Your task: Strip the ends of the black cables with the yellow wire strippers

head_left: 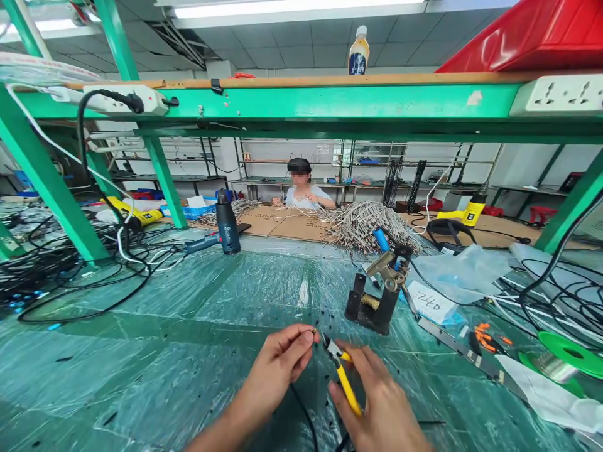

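Observation:
My left hand (282,361) is closed in a pinch between thumb and forefinger. A small yellowish tip (314,331) shows at its fingertips, and a black cable (305,411) hangs from below the hand. In my right hand (377,395) is a pair of yellow-handled cutting pliers (346,380), fingers wrapped around the grips. The jaws of the pliers point up and left, just right of the left fingertips. Whether the jaws touch the cable end, I cannot tell. A black soldering stand (370,311) with a blue-handled iron (381,240) stands beyond the pliers.
A dark heat gun (227,223) stands upright at the back left. Bundled grey cables (372,226) lie on cardboard, with a person (304,188) seated behind. At right are a solder spool (556,364), a steel ruler (456,348) and coiled cables. A green shelf beam (330,103) crosses above.

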The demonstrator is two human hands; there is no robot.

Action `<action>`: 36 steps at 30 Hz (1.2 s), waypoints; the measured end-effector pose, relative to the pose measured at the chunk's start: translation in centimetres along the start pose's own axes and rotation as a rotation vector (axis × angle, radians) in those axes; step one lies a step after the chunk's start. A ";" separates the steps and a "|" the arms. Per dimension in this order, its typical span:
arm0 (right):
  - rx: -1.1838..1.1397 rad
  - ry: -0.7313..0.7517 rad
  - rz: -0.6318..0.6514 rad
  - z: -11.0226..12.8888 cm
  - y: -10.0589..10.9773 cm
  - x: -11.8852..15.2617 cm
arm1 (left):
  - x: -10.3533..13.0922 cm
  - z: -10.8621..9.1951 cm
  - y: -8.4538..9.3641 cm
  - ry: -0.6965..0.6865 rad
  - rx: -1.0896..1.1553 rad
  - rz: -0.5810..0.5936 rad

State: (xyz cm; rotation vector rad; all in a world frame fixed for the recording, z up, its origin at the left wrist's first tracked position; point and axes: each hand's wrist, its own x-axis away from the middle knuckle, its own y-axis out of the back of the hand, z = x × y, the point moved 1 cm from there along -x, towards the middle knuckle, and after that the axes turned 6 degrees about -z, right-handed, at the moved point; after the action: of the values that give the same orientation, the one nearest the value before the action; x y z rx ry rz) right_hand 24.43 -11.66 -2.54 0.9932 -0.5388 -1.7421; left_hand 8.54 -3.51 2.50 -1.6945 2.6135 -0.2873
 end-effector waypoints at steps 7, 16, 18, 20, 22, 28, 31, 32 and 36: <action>0.057 0.003 0.009 0.0 -0.1 0.0 | 0.4 0.5 0.2 -0.020 -0.057 -0.032; 0.059 0.027 0.054 -0.4 -0.5 0.1 | 1.2 0.1 0.2 -0.306 -0.507 -0.015; 0.062 0.031 0.049 -0.4 -0.6 0.1 | 1.4 -0.1 0.1 -0.363 -0.582 -0.017; 0.060 0.041 0.037 -0.3 -0.6 0.1 | 1.5 -0.2 0.0 -0.401 -0.624 -0.004; 0.053 0.047 0.029 -0.3 -0.7 0.2 | 1.6 -0.2 -0.1 -0.415 -0.638 0.009; -0.002 0.031 0.046 0.1 -0.3 0.2 | 1.5 -0.1 0.2 -0.440 -0.622 0.024; -0.031 0.040 0.079 0.4 -0.1 0.1 | 1.4 0.1 0.3 -0.447 -0.601 0.041; -0.037 0.036 0.088 0.5 0.0 0.1 | 1.4 0.1 0.3 -0.448 -0.596 0.045; -0.047 0.041 0.098 0.5 0.0 0.0 | 1.2 0.3 0.5 -0.450 -0.600 0.050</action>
State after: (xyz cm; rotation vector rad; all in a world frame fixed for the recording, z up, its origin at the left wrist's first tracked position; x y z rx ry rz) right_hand 24.05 -11.68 -2.24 0.9517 -0.5094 -1.6376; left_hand 7.59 -4.44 2.20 -1.5557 2.5099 0.8564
